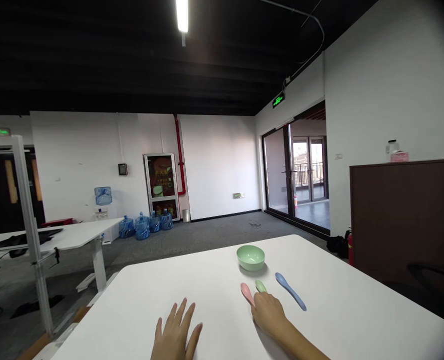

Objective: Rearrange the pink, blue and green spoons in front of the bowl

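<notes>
Left hand: the left hand [174, 332] lies palm down at the near side of the desk, its fingers [180, 312] spread wide. It touches no utensil and is nearest the pink spoon.

Right hand: the right hand [269, 315] rests right of the left hand, with its fingers close together and pointing toward the far left corner of the desk. Its fingertips meet the green spoon and lie just beside the pink spoon; whether they grip either one cannot be told.

Pink spoon: the pink spoon [247, 293] lies flat, angled, its lower end just beside the right hand.

Green spoon: the green spoon [261, 286] lies just right of the pink spoon, with its lower part hidden by the right hand.

Blue spoon: the blue spoon [291, 291] lies flat to the right of the right hand, apart from the other two spoons.

Bowl: the pale green bowl [251, 258] stands upright near the far edge of the desk, just beyond the pink and green spoons.

Desk: the white desk [342, 300] carries the hands, spoons and bowl.

Surroundings: a second white desk [67, 236] stands to the left. Blue water jugs [142, 226] stand along the far wall, and a brown cabinet [405, 215] stands to the right, beside glass doors [278, 170].
</notes>
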`<state>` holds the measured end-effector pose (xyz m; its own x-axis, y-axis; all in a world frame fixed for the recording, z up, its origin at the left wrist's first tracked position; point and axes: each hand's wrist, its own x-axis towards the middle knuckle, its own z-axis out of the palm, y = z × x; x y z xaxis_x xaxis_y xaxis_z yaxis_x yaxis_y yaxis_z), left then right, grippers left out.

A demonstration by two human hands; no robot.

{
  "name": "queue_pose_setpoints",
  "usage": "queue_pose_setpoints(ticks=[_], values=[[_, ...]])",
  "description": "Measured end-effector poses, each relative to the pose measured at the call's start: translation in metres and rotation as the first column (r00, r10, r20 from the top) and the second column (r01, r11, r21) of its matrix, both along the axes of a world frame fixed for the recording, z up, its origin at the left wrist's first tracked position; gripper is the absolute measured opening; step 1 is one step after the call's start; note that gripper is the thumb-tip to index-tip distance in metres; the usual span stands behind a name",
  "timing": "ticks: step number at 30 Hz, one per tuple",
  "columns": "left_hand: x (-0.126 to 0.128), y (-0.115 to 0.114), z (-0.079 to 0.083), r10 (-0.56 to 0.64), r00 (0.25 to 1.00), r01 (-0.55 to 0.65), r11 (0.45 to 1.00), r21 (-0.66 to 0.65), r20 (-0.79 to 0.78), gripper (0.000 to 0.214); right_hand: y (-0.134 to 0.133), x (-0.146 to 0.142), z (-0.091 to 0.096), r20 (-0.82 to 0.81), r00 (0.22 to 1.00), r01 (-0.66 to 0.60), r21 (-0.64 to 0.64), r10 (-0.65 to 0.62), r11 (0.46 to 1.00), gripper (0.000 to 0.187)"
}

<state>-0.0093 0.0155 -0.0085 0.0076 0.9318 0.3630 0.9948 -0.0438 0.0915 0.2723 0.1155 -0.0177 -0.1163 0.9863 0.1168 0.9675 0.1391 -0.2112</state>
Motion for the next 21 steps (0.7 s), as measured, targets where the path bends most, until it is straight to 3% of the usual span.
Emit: queue_pose_setpoints(ticks=[7,12,15,21], values=[[-0.005,0.003,-0.008,-0.001,1.0,0.001,1.0,0.019,0.007,0.052,0.006,0.005,0.021,-0.061,0.998,-0.001,0.104,0.007,0.995,0.036],[-0.004,0.001,-0.007,-0.006,1.0,0.005,1.0,0.019,0.015,0.052,0.044,0.017,0.059,-0.081,0.995,0.068,0.174,-0.055,0.982,0.035],[-0.006,0.002,-0.008,-0.004,1.0,0.003,0.999,0.037,0.02,0.051,0.07,0.02,0.076,-0.085,0.987,0.147,0.138,-0.137,0.979,0.031],[-0.012,0.005,-0.013,-0.021,0.999,0.02,0.999,0.032,0.036,0.05,0.104,0.02,0.075,-0.118,0.973,0.21,0.099,-0.198,0.973,0.037]])
